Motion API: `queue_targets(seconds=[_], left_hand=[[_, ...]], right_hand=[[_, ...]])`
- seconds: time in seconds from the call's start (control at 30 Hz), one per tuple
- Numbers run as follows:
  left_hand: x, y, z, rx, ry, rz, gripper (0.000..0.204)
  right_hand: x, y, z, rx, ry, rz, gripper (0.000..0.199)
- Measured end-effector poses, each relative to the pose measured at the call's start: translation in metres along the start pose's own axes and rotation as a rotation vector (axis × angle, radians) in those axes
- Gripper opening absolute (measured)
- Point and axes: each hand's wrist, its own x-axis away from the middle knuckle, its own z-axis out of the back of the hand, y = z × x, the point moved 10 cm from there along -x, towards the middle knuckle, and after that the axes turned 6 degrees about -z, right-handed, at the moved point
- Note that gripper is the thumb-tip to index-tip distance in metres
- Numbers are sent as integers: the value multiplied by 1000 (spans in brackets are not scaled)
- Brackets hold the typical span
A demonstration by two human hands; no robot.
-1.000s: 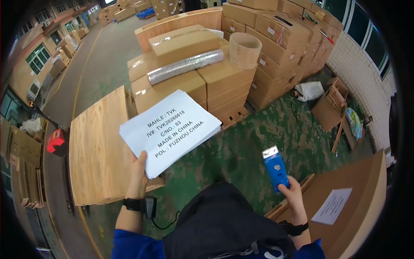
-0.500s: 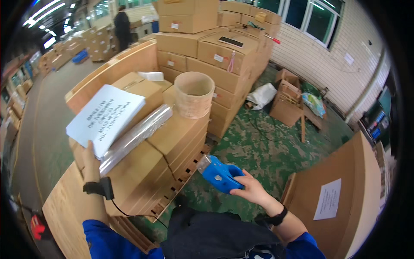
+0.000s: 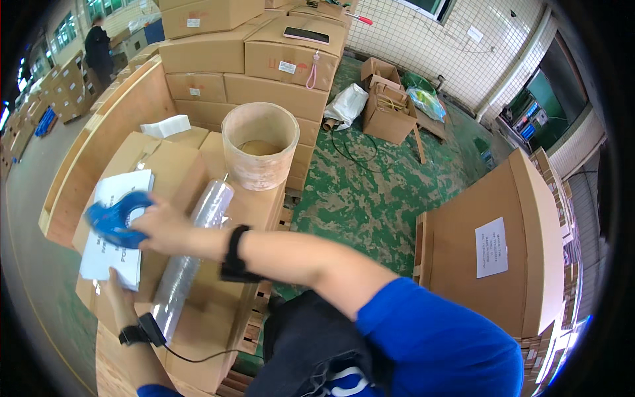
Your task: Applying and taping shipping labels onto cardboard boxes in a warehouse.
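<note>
My right hand is closed round a blue tape dispenser, a little blurred, over a stack of white printed sheets. Those sheets lie against a cardboard box at the left, and the dispenser covers their middle. At their lower edge, my left hand grips the stack, its fingertips partly hidden. Beside both hands a roll of clear stretch film lies slanted on the boxes, passing under my right forearm. A wide round cardboard tube stands upright beyond the roll.
Stacked cartons rise at the back, a phone on top. A wooden crate wall borders the left. A large labelled carton stands at right, with green floor between. An open box sits farther back. Another person stands far left.
My right hand has swung left with the tape dispenser, from above the floor to over the sheets. The sheets have come down onto the box, with my left hand lower. The view has shifted right.
</note>
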Motion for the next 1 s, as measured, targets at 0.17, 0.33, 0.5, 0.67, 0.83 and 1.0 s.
queue_targets(seconds=[0.17,0.33,0.5,0.67,0.83,1.0], left_hand=[[22,6,-7,-88,114,35,44],[13,-5,-13,-59,-45,52,49],[57,5,9,-74,220,214,57],[183,69,-72,-718,183,-50,19],[232,-10,-253,-384,-147,157,17],[287,-89,-450,-235,-425,243,9]], right_hand=[[-45,15,-118,131,-221,-39,22],[-43,25,-127,169,-235,-31,42],[29,55,-27,-242,-364,59,53],[231,162,132,-238,-637,-403,32],[465,227,293,-34,-490,-1056,34],[646,213,399,-45,-351,-1431,33]])
